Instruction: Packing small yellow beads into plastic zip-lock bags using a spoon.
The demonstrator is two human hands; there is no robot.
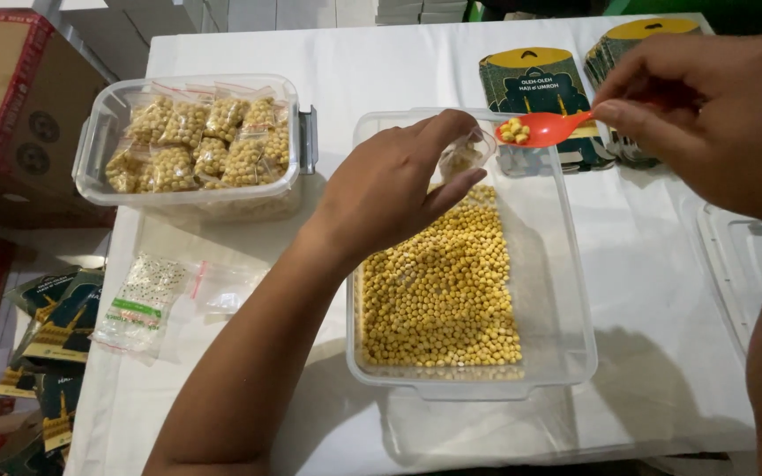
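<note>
**Spoon of yellow kernels held over a small bag**

Head view: a table (646,291) under a white cloth fills the frame, with cardboard boxes (11,97) at its left edge and dark green card packages (55,326) stacked below them. More dark green, gold-topped cards (535,84) lie at the far side. A clear tub (557,344) in the middle holds loose yellow kernels (443,291); a second clear tub (90,167) to the left holds filled packets (200,141). Flat empty bags (147,300) lie near it.

The left hand (390,189) is closed around a small clear bag (467,154) above the middle tub. The right hand (707,115) pinches a red spoon (544,130) carrying a few kernels, just beside the bag's mouth.
</note>
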